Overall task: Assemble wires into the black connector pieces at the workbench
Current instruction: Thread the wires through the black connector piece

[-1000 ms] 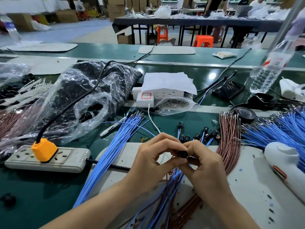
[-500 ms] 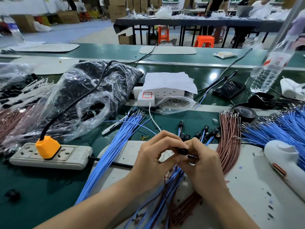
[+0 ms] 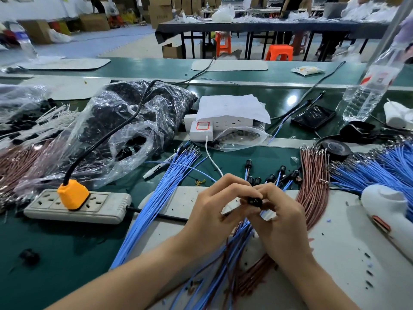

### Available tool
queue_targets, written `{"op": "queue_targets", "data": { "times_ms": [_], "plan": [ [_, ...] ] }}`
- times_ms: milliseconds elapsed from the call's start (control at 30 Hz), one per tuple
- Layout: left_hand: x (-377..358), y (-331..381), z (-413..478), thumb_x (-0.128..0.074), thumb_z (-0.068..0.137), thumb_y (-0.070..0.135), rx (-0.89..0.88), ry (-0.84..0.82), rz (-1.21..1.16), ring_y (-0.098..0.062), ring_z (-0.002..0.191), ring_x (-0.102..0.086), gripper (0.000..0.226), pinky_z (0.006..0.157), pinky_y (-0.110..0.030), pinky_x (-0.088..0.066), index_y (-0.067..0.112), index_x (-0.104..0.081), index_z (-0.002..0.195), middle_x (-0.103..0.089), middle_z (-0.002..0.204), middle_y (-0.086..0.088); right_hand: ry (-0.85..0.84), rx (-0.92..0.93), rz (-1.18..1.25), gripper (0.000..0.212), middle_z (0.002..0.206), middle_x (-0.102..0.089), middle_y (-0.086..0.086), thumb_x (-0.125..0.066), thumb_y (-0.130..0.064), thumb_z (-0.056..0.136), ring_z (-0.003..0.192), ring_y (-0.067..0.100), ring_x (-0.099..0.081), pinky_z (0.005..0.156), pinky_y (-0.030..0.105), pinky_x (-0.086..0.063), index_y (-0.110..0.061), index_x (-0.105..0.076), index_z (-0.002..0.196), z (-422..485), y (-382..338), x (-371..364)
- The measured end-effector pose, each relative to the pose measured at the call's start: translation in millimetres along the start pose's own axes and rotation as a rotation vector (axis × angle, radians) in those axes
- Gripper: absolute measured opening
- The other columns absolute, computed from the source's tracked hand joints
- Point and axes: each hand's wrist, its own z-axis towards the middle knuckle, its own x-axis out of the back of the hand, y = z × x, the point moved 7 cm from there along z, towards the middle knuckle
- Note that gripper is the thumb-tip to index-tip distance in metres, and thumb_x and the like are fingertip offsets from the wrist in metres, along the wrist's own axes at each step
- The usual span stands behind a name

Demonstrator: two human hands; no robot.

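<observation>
The black connector (image 3: 254,201) is held above the grey mat (image 3: 335,253), between the fingertips of both hands, with its socketed face turned toward the camera. Its rear end and any wire entering it are hidden behind the fingers, so whether a wire is seated cannot be told.

The left hand (image 3: 212,211) pinches the connector between thumb and forefinger, the remaining fingers curled. The right hand (image 3: 282,224) is curled tightly, its fingertips gripping the connector's other side. A short blue length shows beneath its fingers, but its path is unclear. Both forearms enter from the lower edge and converge at the centre, wrists raised off the mat.

Loose blue wires (image 3: 156,204) and brown wires (image 3: 314,186) fan out under and beside the hands. Wired connectors (image 3: 271,176) lie just beyond the knuckles. Left on the bench (image 3: 55,253) sit a power strip (image 3: 78,206) and a clear bag (image 3: 125,126) of black parts. A white tool (image 3: 388,209) at right is cut off by the frame.
</observation>
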Motion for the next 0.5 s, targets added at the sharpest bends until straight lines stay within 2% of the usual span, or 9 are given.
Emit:
{"op": "queue_targets", "data": {
  "times_ms": [67,267,500],
  "plan": [
    [0.1,-0.7,-0.5,-0.069,0.082,0.003,0.001,0.004,-0.001,-0.004,0.084,-0.058,0.014,0.079,-0.015,-0.045,0.0,-0.069,0.096,-0.057,0.093,-0.001,0.003,-0.001,-0.018,0.007,0.078,-0.065,-0.002,-0.066,-0.006,0.077,0.07,0.012,-0.063,0.062,0.03,-0.051,-0.007,-0.063,0.083,-0.4,-0.7,-0.4],
    [-0.3,-0.6,1.5,-0.069,0.081,0.001,0.011,0.003,-0.007,-0.002,0.083,-0.056,0.015,0.08,-0.016,-0.045,-0.002,-0.067,0.096,-0.058,0.093,-0.002,0.025,-0.022,-0.044,0.011,0.072,-0.065,-0.001,-0.067,-0.004,0.073,0.067,0.011,-0.059,0.062,0.017,-0.047,-0.008,-0.062,0.082,-0.8,0.0,0.2],
    [0.4,-1.9,1.5,-0.07,0.081,0.001,0.037,0.006,-0.033,-0.008,0.081,-0.059,0.015,0.078,-0.02,-0.048,-0.001,-0.068,0.096,-0.059,0.092,-0.005,0.03,-0.071,-0.005,0.012,0.072,-0.065,0.001,-0.067,-0.007,0.072,0.067,0.013,-0.061,0.063,0.027,-0.049,-0.012,-0.062,0.082,-1.7,2.3,0.2]
  ]
}}
